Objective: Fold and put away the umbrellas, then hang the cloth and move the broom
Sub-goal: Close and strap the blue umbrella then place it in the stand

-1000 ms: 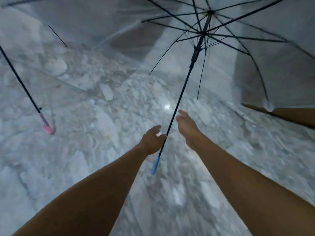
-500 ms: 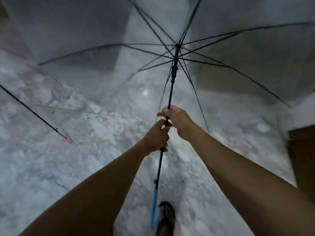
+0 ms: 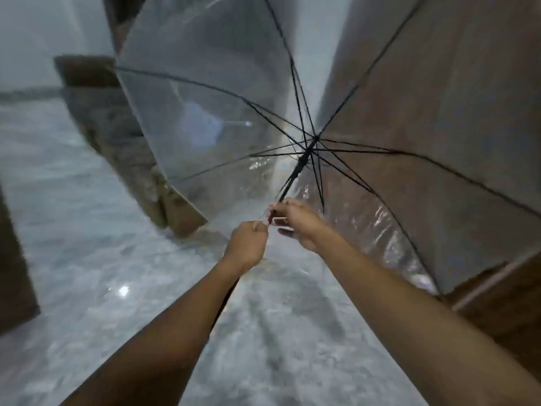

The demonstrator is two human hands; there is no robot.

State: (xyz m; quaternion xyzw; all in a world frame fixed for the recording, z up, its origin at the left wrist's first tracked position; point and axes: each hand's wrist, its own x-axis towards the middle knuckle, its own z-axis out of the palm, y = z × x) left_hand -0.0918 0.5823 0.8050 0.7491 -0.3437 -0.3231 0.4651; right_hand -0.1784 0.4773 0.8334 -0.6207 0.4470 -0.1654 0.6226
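A clear umbrella (image 3: 205, 118) with black ribs is spread open and raised in front of me, its canopy tilted up and to the right. Its black shaft (image 3: 295, 174) runs down from the hub into my hands. My left hand (image 3: 246, 244) grips the shaft low down, fingers curled round it. Just above, my right hand (image 3: 295, 221) holds the shaft between thumb and fingers. The blue handle is hidden behind my left arm. The other umbrella, the cloth and the broom are out of view.
A pale marble floor (image 3: 87, 230) lies underfoot. A brown wooden panel (image 3: 181, 212) stands at the centre left, a dark brown edge (image 3: 11, 273) at the far left, and brown woodwork (image 3: 503, 306) at the right behind the canopy.
Both hands closed on the shaft and lifted the umbrella; it now tilts up and right. The view swung, so the pink-handled umbrella at the left and the blue handle are gone from view.
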